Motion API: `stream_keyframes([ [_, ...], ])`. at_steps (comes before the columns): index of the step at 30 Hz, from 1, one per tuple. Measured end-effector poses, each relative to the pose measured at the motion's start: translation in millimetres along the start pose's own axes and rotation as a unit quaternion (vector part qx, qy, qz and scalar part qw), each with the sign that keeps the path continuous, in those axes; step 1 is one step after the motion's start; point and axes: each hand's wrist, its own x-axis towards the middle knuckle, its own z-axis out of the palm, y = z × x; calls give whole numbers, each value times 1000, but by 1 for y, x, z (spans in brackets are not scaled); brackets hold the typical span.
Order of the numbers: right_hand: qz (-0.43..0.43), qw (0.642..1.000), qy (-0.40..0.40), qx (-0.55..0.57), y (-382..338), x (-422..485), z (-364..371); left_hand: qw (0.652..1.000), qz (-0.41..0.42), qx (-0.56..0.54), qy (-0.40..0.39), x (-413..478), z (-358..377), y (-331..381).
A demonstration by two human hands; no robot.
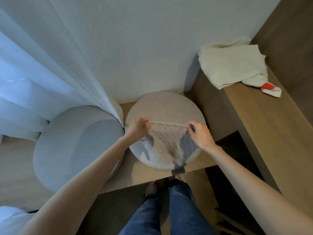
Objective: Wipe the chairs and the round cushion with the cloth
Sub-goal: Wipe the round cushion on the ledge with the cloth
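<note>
Cloth spread above the round cushion.
The left hand and right hand pinch its top corners over the cushion's near half; should either pinch slacken, a corner would likely drop.

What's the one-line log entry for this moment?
left hand: pinches cloth | right hand: pinches cloth | cloth: stretched over round cushion

Pale grey-beige cloth, faint woven grid. Plain beige-grey round cushion. Plain light grey chair. White curtain. Cream towel, red stripe at one end. Blue jeans. Brown woodgrain bench.
</note>
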Motion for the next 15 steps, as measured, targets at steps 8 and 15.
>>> stream_keyframes([
  [8, -91, 993, 27, -63, 5, 99, -39, 992, -1, 71, 102, 60, -10, -7],
  [15, -191, 980, 29, -51, 41, 123, -44, 979, -20, 67, 190, 62, 15, -11],
])
